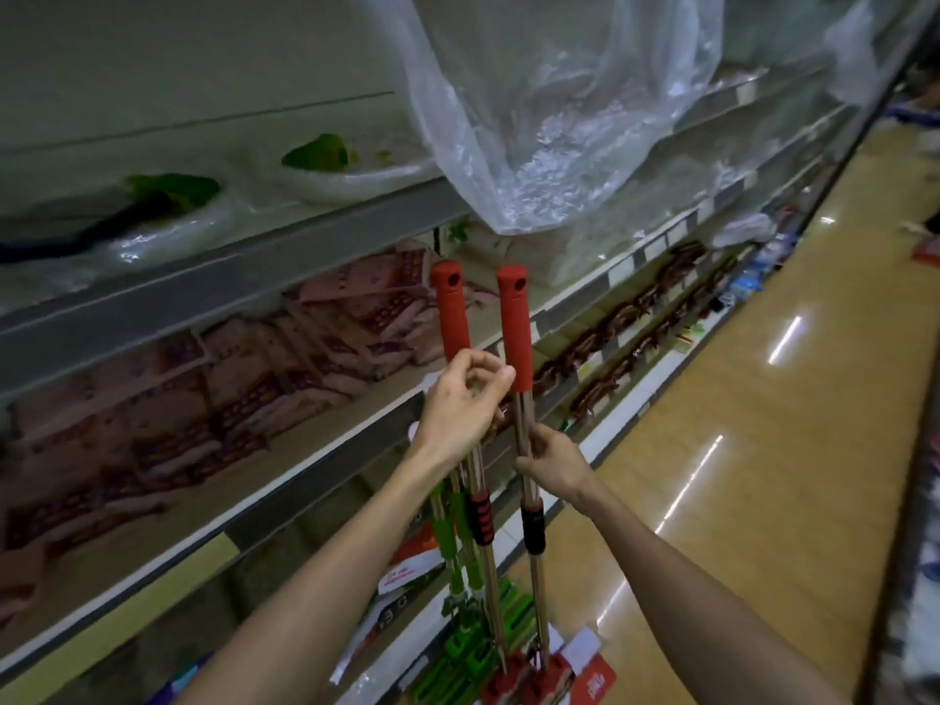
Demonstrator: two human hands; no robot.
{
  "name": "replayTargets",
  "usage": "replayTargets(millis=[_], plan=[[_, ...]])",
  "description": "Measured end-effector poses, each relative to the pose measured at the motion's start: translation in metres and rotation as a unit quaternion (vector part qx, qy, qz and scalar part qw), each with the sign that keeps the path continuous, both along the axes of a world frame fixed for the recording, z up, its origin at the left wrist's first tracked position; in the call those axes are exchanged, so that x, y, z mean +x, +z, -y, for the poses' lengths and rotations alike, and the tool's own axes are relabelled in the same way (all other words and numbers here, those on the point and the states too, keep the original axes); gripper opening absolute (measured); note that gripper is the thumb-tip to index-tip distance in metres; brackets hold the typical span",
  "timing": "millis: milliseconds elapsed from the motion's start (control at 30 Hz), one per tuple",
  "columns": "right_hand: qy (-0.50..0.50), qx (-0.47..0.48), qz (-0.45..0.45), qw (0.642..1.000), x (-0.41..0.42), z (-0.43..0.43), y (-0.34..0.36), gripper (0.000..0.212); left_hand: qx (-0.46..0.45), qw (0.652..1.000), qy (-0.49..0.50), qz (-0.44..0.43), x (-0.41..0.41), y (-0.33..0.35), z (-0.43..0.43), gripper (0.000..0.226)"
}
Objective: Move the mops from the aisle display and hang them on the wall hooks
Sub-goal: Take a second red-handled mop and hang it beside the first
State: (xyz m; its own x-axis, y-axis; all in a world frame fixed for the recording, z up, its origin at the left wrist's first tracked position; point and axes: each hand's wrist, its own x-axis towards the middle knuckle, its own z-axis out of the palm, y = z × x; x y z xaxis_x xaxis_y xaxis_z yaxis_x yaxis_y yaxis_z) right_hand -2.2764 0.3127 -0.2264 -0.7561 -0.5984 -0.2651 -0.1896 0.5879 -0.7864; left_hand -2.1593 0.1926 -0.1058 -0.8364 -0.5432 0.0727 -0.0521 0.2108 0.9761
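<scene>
Seen from the head camera in a shop aisle, two red-handled mops stood upright side by side at the foot of a shelf (203,277). Their heads rested low among the display stock beside the shiny floor (712,450). The right hand (552,465) was wrapped around the bare metal shaft of the right mop (515,328), below its red grip. The left hand (460,407) sat curled in front of the left mop (451,312), one fingertip against the right mop's grip. Whether it actually held the left mop could not be told. If it did not, that mop could tip and fall once its neighbour was lifted. The mop heads stood packed against the green mops (447,531) and might snag them. A loose plastic sheet (534,119) hung just above, where a rising handle could catch it. No wall hooks were in view.
</scene>
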Motion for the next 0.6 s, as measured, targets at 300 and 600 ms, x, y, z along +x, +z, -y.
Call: replayTargets(millis=[300,600], plan=[[-0.071,-0.013,0.012,0.997,0.039,-0.079,0.024,0.019,-0.035,0.988,-0.147,-0.036,-0.043,0.01,-0.065,0.032],[-0.075,0.011,0.004,0.997,0.049,-0.118,0.015,0.011,0.075,0.971,-0.214,-0.07,-0.048,0.017,-0.13,0.033]])
